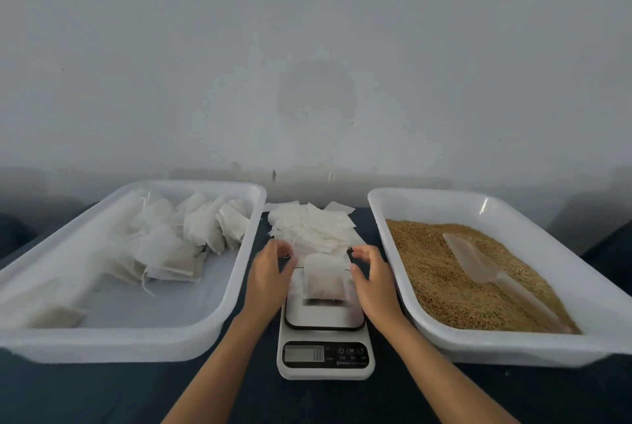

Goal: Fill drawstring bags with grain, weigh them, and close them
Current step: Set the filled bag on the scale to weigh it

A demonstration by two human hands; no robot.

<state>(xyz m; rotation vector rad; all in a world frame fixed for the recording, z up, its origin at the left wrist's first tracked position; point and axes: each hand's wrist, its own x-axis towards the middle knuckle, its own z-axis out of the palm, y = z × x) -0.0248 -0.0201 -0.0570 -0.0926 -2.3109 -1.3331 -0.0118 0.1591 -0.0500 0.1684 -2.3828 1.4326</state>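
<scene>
A small white drawstring bag [324, 278], filled, stands on the white kitchen scale [325, 338] in the middle. My left hand [270, 276] hovers just left of the bag with loosely curved fingers, holding nothing. My right hand [371, 281] is just right of the bag, fingers also loosely curved and apart from it. The right tray [513, 346] holds brown grain [441, 273] with a clear plastic scoop [485, 269] lying in it. A pile of flat unfilled bags [314, 227] lies behind the scale.
The white tray on the left [113, 338] holds several filled bags [178, 242]. Everything stands on a dark table [85, 393] against a pale wall. The scale's display [303, 353] is unreadable.
</scene>
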